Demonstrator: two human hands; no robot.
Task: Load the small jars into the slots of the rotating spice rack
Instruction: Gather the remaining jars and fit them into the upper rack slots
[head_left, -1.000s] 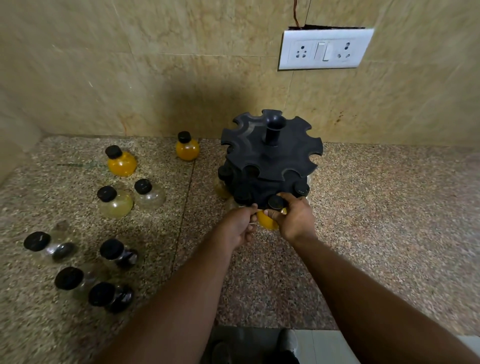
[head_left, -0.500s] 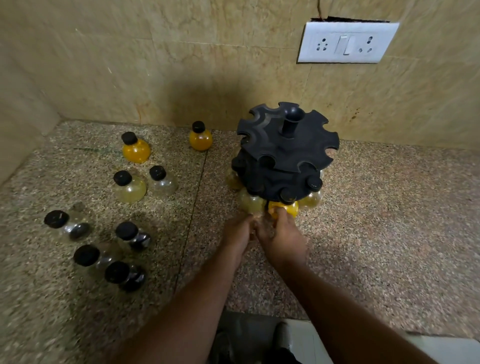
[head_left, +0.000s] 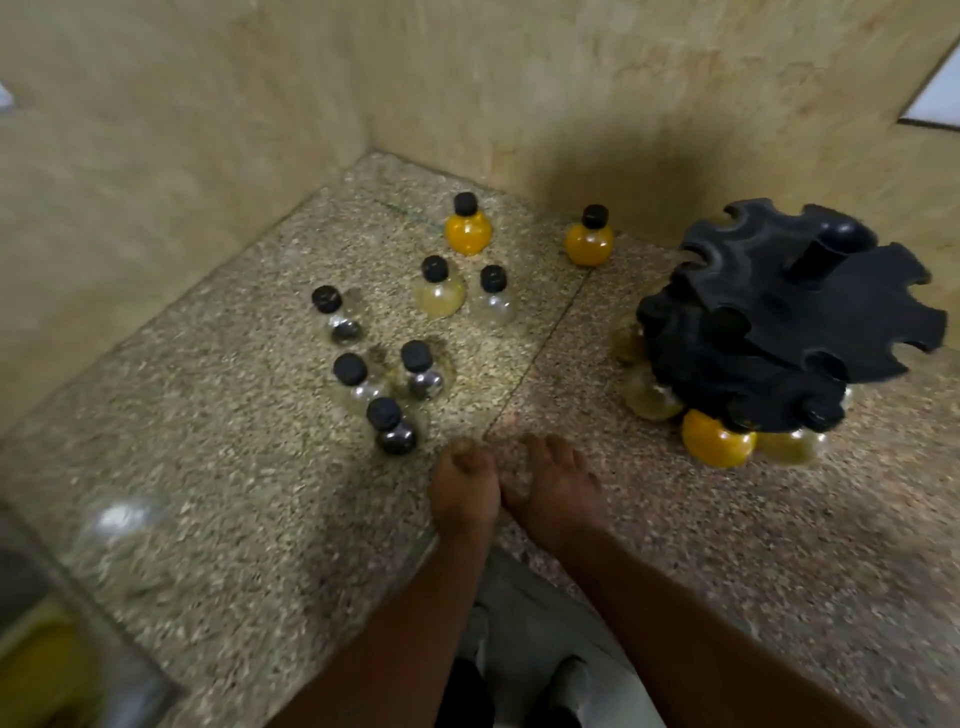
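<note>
The black two-tier spice rack (head_left: 789, 317) stands at the right on the speckled stone counter (head_left: 675, 519). Its lower tier holds several jars, among them an orange one (head_left: 714, 441) at the front; the upper tier's slots are empty. Loose black-capped jars stand to the left: two orange ones (head_left: 467, 231) (head_left: 588, 241), a pale yellow one (head_left: 440, 291), and several clear or dark-filled ones (head_left: 389, 428). My left hand (head_left: 465, 493) and my right hand (head_left: 556, 493) hover side by side between the loose jars and the rack. Both are empty, fingers curled down, touching no jar.
Tiled walls (head_left: 208, 130) meet in a corner behind the jars. A switch plate (head_left: 935, 98) shows at the far right edge. A blurred clear glass object (head_left: 119, 525) sits at the lower left near the counter's front edge.
Both hands have let go of the orange jar in the rack's lower tier and pulled back left toward the loose jars. The view has swung left, so the rack now sits at the right.
</note>
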